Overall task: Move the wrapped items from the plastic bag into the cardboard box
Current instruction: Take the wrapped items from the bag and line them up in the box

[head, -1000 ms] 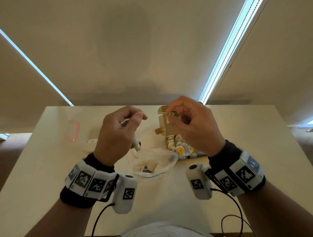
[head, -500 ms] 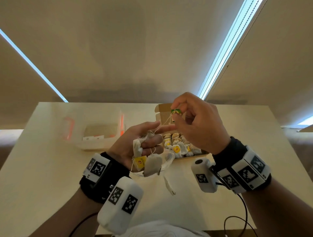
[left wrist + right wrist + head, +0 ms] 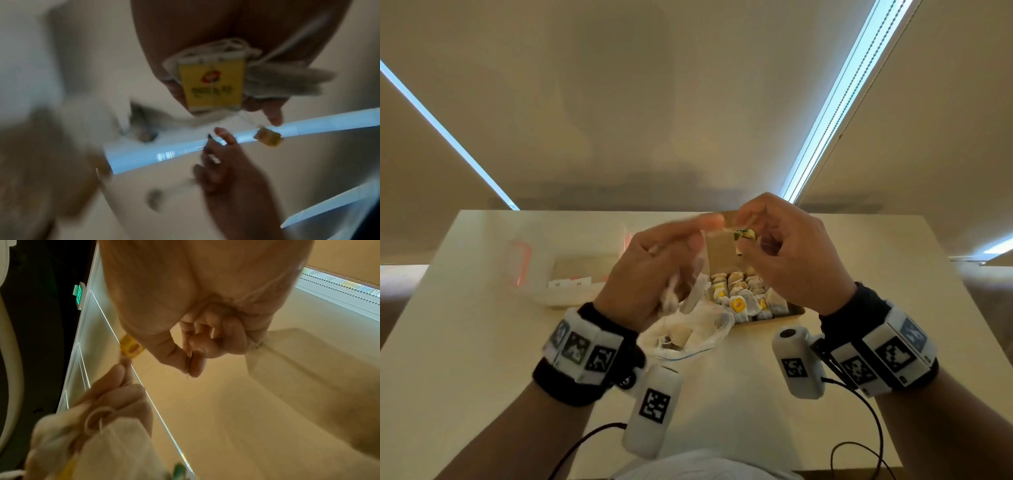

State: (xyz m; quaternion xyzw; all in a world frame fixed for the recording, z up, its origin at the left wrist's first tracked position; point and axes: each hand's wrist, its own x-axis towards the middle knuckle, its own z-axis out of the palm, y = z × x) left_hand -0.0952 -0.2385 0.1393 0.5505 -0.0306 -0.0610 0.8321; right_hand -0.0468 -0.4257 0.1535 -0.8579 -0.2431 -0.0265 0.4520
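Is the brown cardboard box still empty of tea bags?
No: in the head view the brown cardboard box already holds rows of white tea bags with yellow tags.

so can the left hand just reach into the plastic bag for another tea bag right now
Probably not yet. The left hand is raised above the plastic bag and already grips tea bags, with strings running to the right hand. The bag's opening itself looks unobstructed.
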